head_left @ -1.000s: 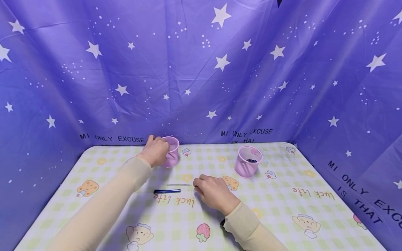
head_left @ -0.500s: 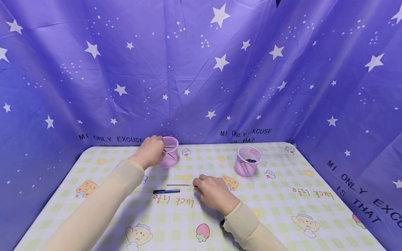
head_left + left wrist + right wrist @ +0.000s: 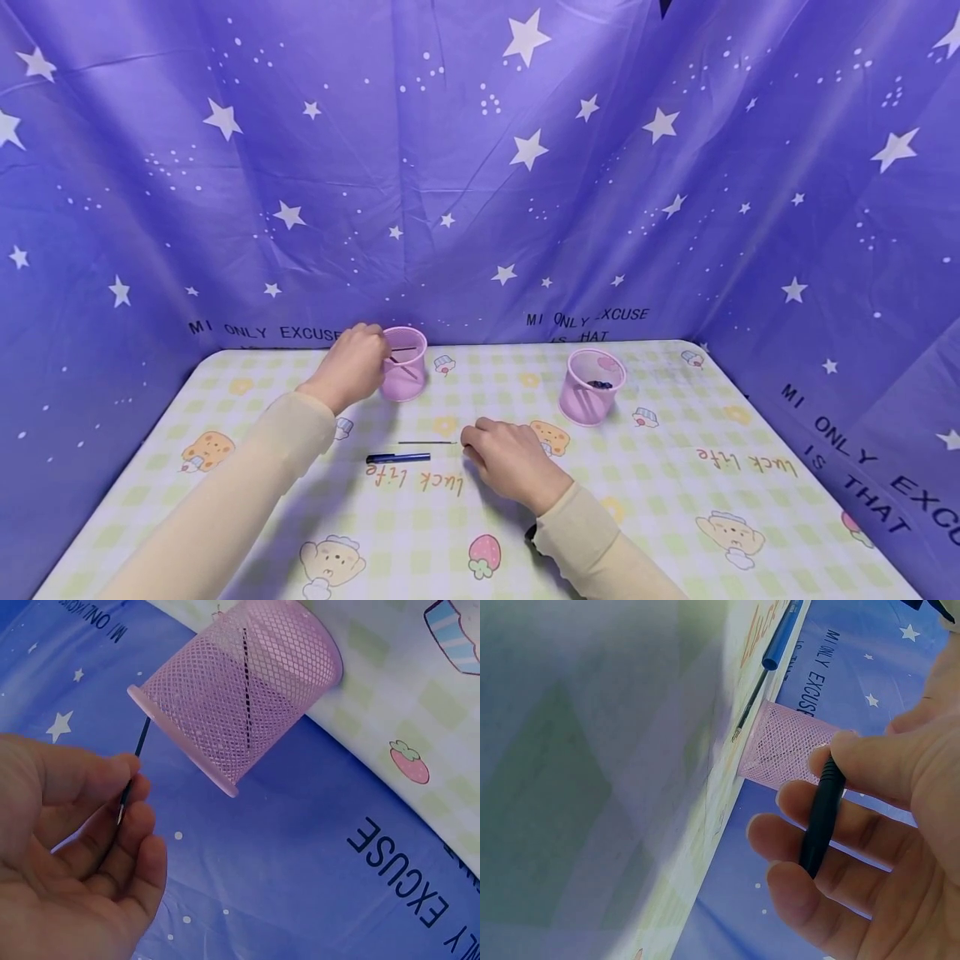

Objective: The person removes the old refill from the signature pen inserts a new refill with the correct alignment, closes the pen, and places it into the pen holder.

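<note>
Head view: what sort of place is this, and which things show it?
Probably a curtained-off tabletop workspace: starry purple cloth hangs behind and beside the checked table, which holds a blue pen barrel and pink mesh cups.

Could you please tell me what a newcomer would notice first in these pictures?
Most likely the purple star-printed curtain behind and beside the table. The left pink cup might come next, with the left hand beside its rim, pinching a thin dark rod; the right pink cup stands apart. Nearer the camera, the right hand holds a short dark piece right of the blue pen.
</note>
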{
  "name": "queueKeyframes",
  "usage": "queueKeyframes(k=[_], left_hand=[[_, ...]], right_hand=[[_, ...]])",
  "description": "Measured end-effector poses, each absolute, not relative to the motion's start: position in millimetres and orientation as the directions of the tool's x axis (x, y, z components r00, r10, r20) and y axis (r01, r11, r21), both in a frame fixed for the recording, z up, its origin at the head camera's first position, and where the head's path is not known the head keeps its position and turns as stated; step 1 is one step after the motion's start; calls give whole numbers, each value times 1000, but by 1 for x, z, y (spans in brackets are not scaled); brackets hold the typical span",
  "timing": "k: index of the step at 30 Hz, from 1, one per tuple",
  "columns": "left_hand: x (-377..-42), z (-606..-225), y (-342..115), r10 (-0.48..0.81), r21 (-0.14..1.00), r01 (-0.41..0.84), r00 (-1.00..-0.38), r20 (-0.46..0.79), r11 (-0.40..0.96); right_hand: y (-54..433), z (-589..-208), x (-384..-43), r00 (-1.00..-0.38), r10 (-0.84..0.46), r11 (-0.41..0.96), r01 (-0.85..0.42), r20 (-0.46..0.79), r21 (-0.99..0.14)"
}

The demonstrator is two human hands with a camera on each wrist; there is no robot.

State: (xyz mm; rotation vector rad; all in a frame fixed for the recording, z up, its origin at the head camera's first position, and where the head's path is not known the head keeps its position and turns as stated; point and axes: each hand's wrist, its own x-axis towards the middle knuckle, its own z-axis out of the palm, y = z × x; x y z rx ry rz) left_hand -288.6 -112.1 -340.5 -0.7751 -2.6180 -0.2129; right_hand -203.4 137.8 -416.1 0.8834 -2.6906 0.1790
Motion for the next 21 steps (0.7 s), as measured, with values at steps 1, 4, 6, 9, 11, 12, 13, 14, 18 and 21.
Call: queueKeyframes(k=[1,4,6,9,11,12,13,14,18,21], left_hand=[[-288,-341,-112,480,39,545,-767,425,837],[-286,-342,-113,455,49,530,-770,447,847],[-285,-342,-113,442,56,519,-775,452,853],[-283,-343,-113,435,56,512,-778,453,857],[-283,-344,-113,434,57,512,-777,456,857],[-283,-344,-113,434,56,512,-776,458,857],[-282,-345,-113,435,56,514,-774,460,856],[-282,-345,-113,435,54,515,-772,463,856],[-282,-346,-113,434,52,517,-765,475,854],[-282,-348,-113,426,72,518,-767,480,852]], right_hand=[[138,-416,-204,-764,-559,803,-596,322,-23],[138,-416,-204,-764,-559,803,-596,322,-22],[138,-416,-204,-766,-558,803,-595,321,-24],[138,-416,-203,-766,-557,804,-594,319,-24],[138,-416,-203,-766,-558,804,-595,320,-22],[138,-416,-203,-765,-559,803,-595,321,-21],[138,-416,-203,-763,-560,802,-597,323,-19],[138,-416,-203,-762,-561,802,-598,323,-18],[138,-416,-203,-760,-561,801,-599,327,-17],[138,-417,-204,-759,-561,801,-598,330,-13]])
